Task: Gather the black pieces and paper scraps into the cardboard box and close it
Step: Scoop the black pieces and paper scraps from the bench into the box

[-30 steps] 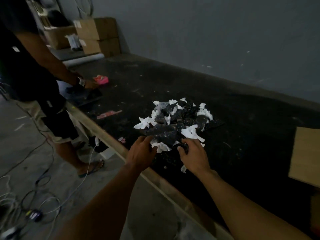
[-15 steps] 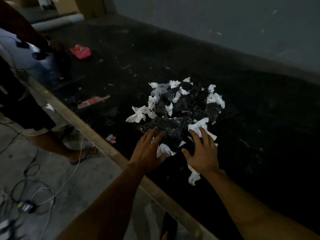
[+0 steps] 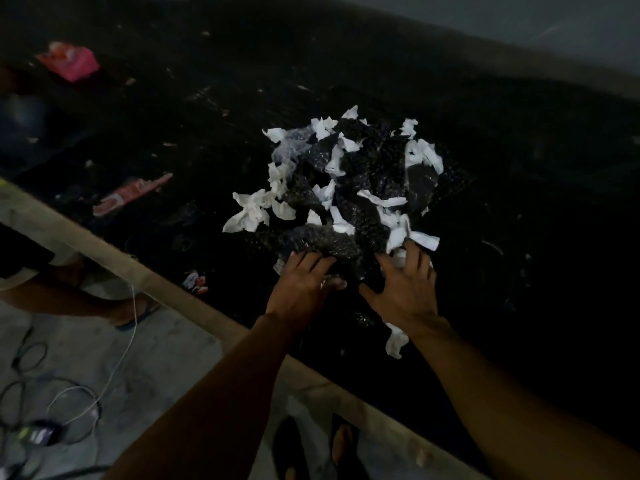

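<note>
Two hands, left [image 3: 304,289] and right [image 3: 403,292], fingers spread flat on one pile [image 3: 349,188]; gripping nothing.

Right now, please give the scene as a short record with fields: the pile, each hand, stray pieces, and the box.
pile: black pieces and white scraps heaped on dark table
left hand: open, fingers spread on pile's near edge
right hand: open, fingers on scraps at near edge
stray scrap: beside right wrist, apart from pile
box: not in view
other: pink packet far left
</note>
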A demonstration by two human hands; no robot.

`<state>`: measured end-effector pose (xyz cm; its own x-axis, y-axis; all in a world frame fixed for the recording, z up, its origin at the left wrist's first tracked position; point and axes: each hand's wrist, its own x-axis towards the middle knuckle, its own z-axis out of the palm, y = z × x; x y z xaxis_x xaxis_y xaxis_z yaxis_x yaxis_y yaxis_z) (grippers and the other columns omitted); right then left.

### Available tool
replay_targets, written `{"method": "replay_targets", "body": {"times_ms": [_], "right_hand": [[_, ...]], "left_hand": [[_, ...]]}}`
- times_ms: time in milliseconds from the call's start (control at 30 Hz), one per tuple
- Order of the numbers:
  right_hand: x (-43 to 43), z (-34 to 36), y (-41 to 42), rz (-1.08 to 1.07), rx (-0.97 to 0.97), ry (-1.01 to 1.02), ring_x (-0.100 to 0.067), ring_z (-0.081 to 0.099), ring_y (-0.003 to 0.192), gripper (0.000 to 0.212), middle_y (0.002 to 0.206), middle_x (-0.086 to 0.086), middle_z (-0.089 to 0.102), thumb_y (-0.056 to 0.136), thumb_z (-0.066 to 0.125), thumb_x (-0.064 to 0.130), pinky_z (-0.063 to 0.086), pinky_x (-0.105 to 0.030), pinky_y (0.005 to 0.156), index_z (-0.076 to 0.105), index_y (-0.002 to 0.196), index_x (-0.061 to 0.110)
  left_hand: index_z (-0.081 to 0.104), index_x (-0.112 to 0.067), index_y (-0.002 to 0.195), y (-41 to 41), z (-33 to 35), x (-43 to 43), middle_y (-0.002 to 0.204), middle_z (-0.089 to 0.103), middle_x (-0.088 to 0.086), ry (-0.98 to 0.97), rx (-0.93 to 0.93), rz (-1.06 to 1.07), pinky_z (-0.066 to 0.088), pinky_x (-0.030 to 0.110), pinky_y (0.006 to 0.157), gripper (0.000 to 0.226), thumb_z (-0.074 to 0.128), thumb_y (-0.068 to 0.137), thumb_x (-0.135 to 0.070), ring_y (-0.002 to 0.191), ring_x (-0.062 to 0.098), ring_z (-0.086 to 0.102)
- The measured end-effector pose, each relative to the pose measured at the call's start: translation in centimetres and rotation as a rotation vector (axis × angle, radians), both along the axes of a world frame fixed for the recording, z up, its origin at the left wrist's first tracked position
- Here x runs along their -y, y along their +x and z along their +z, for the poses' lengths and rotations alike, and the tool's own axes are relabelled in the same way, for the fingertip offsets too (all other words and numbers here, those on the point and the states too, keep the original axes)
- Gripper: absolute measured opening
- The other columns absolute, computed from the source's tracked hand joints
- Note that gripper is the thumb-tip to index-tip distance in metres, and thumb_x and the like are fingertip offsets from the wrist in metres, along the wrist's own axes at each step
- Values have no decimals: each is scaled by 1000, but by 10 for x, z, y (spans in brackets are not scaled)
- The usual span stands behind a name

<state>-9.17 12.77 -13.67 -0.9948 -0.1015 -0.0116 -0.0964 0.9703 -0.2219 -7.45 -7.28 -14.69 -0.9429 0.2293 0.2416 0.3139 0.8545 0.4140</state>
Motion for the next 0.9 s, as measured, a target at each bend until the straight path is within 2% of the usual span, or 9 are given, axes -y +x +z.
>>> {"method": "replay_targets", "body": {"times_ms": [100, 133, 267, 367, 500, 567, 667, 800, 900], "right_hand": [[2, -3, -1, 12, -21, 3, -36, 21, 134, 64, 157, -5, 14, 70, 65, 62, 27, -52, 104, 54, 124, 30], [2, -3, -1, 20, -26, 11, -35, 22, 133, 61, 158, -2, 14, 71, 66, 60, 28, -51, 103, 55, 121, 27], [0, -6, -2, 84, -116, 30, -34, 30, 129, 50, 153, 1, 28, 71, 66, 54, 33, -52, 99, 62, 106, 19], [1, -10, -3, 135, -124, 19, -35, 43, 123, 49, 143, -1, 48, 68, 64, 50, 37, -50, 96, 66, 102, 15], [3, -9, -1, 118, -149, -100, -31, 59, 104, 47, 108, -1, 68, 69, 50, 51, 43, -45, 85, 60, 105, 22], [2, -8, -1, 120, -125, -119, -27, 56, 100, 54, 102, 3, 65, 69, 50, 49, 42, -43, 82, 48, 120, 32], [2, -9, -3, 153, -91, -5, -26, 50, 99, 65, 103, 2, 54, 71, 43, 51, 43, -44, 79, 38, 136, 44], [-2, -19, -6, 18, -152, -102, -30, 45, 99, 47, 103, -9, 49, 68, 48, 53, 44, -47, 78, 56, 106, 27], [-1, -26, -2, -46, -198, -203, -30, 40, 102, 48, 110, -17, 51, 67, 49, 49, 43, -49, 85, 62, 96, 12]], "left_hand": [[39, -12, 143, -6, 0, 1, 116, 61, 9, -1, 104, 67, 32, 47, 109, 71, 38, 87, -55, 112, 29, 51], [40, -15, 143, -9, -2, 2, 118, 59, 10, -55, 116, 64, 31, 48, 110, 72, 34, 86, -57, 114, 30, 50], [64, -23, 114, -13, 0, 5, 117, 52, 10, -175, 27, 35, 34, 56, 105, 52, 42, 82, -58, 115, 33, 45], [60, -26, 106, -15, -7, 4, 136, 46, 7, -138, 55, 68, 21, 64, 110, 44, 49, 78, -58, 130, 33, 37], [58, -17, 102, -18, -16, 1, 117, 58, 7, 36, 84, 61, 39, 50, 101, 43, 48, 78, -52, 113, 28, 51], [56, -16, 108, -15, -17, -1, 111, 58, 6, 111, 36, 51, 42, 39, 94, 39, 50, 81, -45, 105, 24, 50], [53, -20, 125, -13, -20, -3, 116, 57, 5, 127, 19, 29, 43, 40, 95, 45, 53, 83, -33, 107, 24, 50], [51, -21, 131, -12, -19, 0, 120, 55, 4, 163, 24, 42, 42, 37, 96, 52, 56, 81, -35, 109, 25, 49], [51, -18, 131, -11, -16, 0, 125, 52, 4, 161, 22, 39, 42, 39, 99, 58, 64, 76, -34, 113, 24, 48]]}}
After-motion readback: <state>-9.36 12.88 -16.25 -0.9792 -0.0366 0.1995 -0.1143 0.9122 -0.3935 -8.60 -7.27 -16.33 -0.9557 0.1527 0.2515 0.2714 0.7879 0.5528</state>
